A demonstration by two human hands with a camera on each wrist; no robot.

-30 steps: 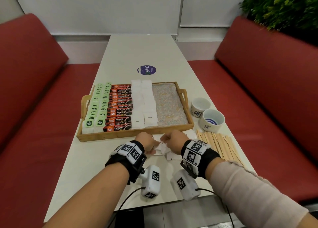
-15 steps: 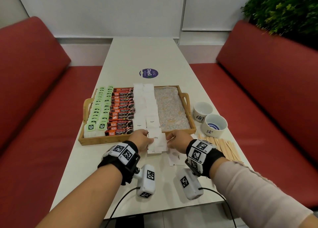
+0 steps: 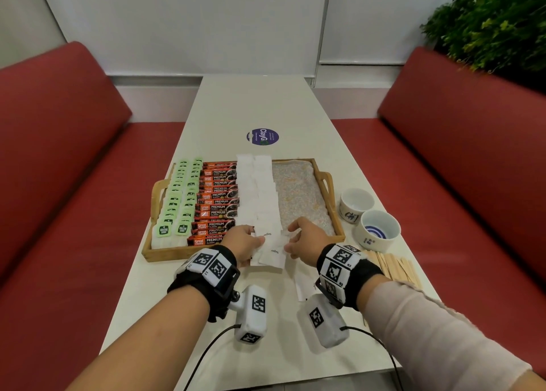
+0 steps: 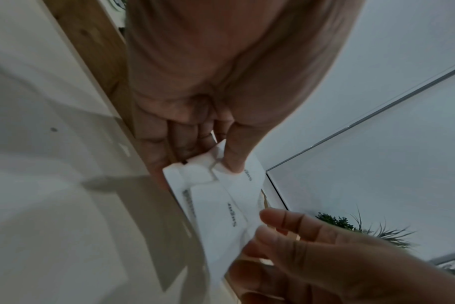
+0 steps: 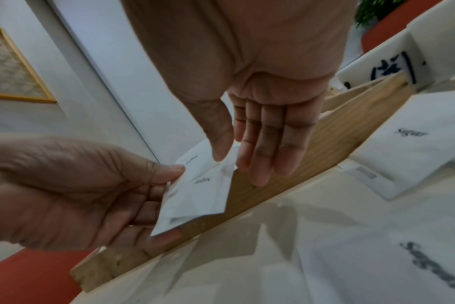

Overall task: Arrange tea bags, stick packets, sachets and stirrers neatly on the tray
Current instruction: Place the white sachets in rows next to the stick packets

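- Overhead first, from the head view: a rectangular wooden tray [image 3: 325, 213] with handles sits on the pale desk [image 3: 266, 101]. On the tray lie green-tagged tea bags [image 3: 177, 201] at its left end, then orange-and-black stick packets [image 3: 217, 204], then white paper sugar sachets [image 3: 258, 189]; the tray's right part shows a bare speckled liner.
- Over the tray's near rim, the left hand [image 3: 243, 244] and right hand [image 3: 307, 243] hold a small fan of white sachets [image 3: 270, 250] between them.
- Right of the tray stand two white ceramic cups [image 3: 376, 231]; flat wooden stirrers [image 3: 390, 265] lie on the desk near the tray's right corner.
- Left wrist view: the left thumb and fingers [image 4: 185, 142] pinch the fan of white sachets [image 4: 221, 197], with the tray's wooden wall beside them.
- Right wrist view: the right thumb presses the fan's far edge against nearly straight fingers [image 5: 268, 152]; loose sugar sachets [image 5: 408, 144] lie on the desk beside the tray wall [image 5: 286, 185].
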